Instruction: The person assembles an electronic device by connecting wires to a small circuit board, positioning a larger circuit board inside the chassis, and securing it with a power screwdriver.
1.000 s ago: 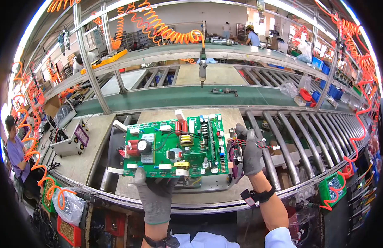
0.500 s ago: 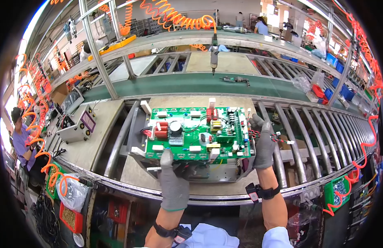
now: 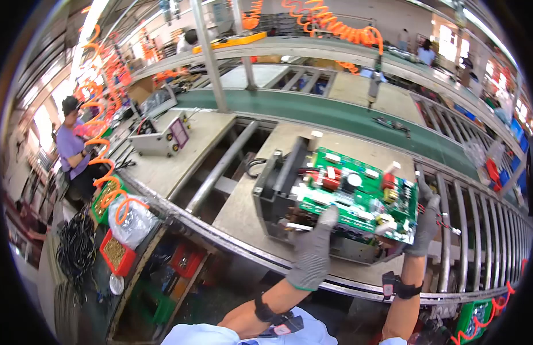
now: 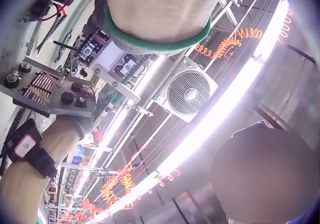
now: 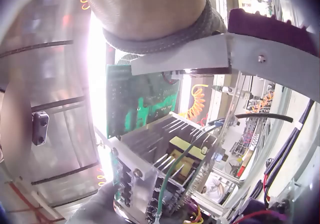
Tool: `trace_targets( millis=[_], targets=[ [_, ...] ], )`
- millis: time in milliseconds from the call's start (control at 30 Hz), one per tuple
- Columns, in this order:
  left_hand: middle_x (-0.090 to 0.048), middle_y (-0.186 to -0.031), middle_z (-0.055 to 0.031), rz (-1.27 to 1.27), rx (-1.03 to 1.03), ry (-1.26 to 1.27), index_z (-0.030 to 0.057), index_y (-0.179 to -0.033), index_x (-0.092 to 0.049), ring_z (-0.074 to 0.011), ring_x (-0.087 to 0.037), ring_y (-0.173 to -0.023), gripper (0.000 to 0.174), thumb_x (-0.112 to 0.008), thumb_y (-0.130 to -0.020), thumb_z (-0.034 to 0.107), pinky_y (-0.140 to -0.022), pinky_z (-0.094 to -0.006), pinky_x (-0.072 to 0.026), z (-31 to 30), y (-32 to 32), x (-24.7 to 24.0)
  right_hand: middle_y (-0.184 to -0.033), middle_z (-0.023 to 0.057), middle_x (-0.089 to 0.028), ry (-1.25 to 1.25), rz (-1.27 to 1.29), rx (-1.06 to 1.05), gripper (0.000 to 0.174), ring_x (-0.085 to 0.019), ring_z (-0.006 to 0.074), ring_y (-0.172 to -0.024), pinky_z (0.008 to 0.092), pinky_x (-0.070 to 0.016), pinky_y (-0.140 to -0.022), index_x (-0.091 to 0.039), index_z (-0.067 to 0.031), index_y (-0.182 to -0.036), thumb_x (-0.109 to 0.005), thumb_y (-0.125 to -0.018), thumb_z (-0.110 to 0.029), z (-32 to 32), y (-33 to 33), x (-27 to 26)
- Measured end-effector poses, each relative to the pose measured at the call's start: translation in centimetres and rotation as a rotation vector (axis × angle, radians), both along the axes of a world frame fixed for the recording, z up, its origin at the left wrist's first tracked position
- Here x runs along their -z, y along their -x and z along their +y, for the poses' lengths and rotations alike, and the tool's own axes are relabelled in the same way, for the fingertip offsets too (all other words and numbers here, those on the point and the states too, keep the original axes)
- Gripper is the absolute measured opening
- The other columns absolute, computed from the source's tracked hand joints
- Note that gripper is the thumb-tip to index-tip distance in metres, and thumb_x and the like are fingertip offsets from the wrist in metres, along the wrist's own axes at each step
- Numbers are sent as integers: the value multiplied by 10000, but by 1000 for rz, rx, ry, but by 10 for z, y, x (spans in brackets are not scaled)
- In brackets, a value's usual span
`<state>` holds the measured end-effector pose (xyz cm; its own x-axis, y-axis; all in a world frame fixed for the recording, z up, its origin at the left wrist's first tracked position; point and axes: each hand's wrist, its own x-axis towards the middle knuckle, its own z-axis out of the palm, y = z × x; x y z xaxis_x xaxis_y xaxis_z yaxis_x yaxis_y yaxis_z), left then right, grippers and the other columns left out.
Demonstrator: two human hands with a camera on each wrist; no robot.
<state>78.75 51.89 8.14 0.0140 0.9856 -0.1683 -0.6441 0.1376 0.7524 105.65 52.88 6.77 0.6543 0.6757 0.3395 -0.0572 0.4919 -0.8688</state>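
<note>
A green circuit board [image 3: 358, 221] packed with components lies over a grey metal chassis [image 3: 358, 250]. Dark upright panels [image 3: 278, 184] stand at the chassis's left end. My gloved left hand [image 3: 312, 256] grips the front edge, thumb on top and its other fingers hidden below. At the right end, my gloved right hand [image 3: 426, 227] holds the board assembly, beside loose red and black wires. From below, the right wrist view shows the board's underside [image 5: 142, 101] and metal brackets [image 5: 180, 56]. The left wrist view catches the assembly's end brackets [image 4: 115, 79].
A pale work board [image 3: 238, 210] lies under the chassis, with conveyor rollers [image 3: 459, 230] to the right. Another unit [image 3: 160, 135] sits at the left. Red screw bins [image 3: 117, 253] line the near left, and a screwdriver [image 3: 373, 89] hangs above the green belt [image 3: 266, 103]. A person [image 3: 77, 149] stands far left.
The head view has swung left, so the scene shifts right. The board and both hands are farther right in view, and the dark panels at the chassis's left end now show. Both hands keep their hold.
</note>
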Motion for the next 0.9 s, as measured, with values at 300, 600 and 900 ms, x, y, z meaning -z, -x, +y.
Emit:
trace_targets(
  millis=[300, 600, 900],
  targets=[
    [-652, -1128, -33, -128, 50, 41, 65, -1305, -564, -137, -640, -982, 528, -786, -909, 334, -820, -343, -568, -5, 11, -10, -1362, 223, -608, 66, -98, 31, 675, -602, 306, -1251, 411, -477, -1070, -554, 83, -1352, -363, -1089, -508, 2, -26, 16],
    [-597, -1193, -106, 5, -22, 227, 91, -1360, -504, -254, -600, -1067, 594, -780, -894, 335, -863, -516, -548, 8, 6, 5, -1247, 208, -682, 24, -62, 178, 532, -665, 269, -1169, 371, -509, -1010, -623, 82, -1285, -396, -1103, -364, -12, 25, -20],
    [-561, -1086, -100, 133, 4, 129, 57, -1258, -558, -246, -560, -991, 599, -773, -868, 457, -828, -526, -525, 4, -8, 1, -1180, 191, -712, 74, -34, 220, 505, -682, 246, -1119, 360, -514, -985, -653, 68, -1248, -395, -1101, -341, -12, 33, -27]
  ],
)
